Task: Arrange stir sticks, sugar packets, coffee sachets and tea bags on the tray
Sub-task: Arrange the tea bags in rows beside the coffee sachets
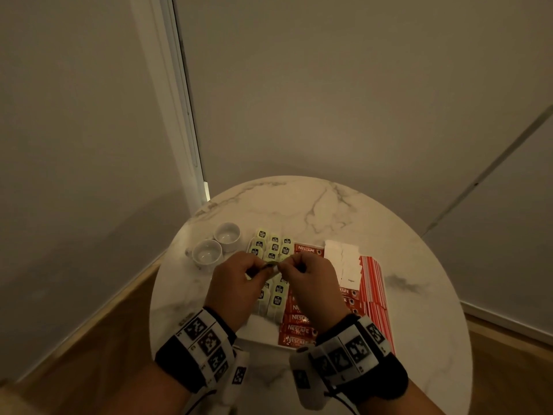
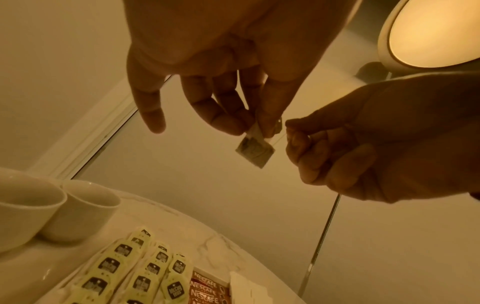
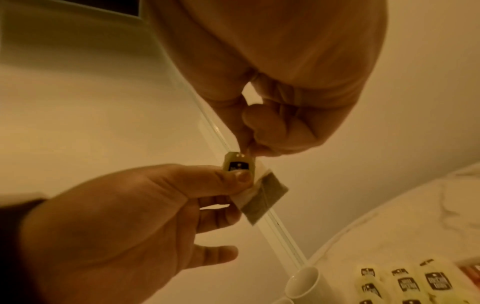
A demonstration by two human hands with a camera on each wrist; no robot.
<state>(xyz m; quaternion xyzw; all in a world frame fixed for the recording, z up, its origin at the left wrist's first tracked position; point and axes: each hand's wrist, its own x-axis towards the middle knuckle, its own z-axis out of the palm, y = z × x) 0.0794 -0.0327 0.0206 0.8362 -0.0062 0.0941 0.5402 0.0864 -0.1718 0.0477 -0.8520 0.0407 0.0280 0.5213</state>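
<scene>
Marble table (image 1: 344, 205) rim, hands pinching tea bag (image 3: 262, 193)

Cups (image 1: 216, 244) left of tea bags (image 1: 270, 246); coffee sachets (image 1: 299, 324) right; stir sticks (image 1: 372, 283) rightmost.

Tray (image 1: 263, 339) mostly hidden under hands; tag print blurred

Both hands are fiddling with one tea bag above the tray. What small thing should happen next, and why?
Probably lower the tea bag into the tea bag rows on the tray. The left hand pinches its top and the right hand pinches at its tag, so it hangs in the air while the others already lie in rows.
</scene>
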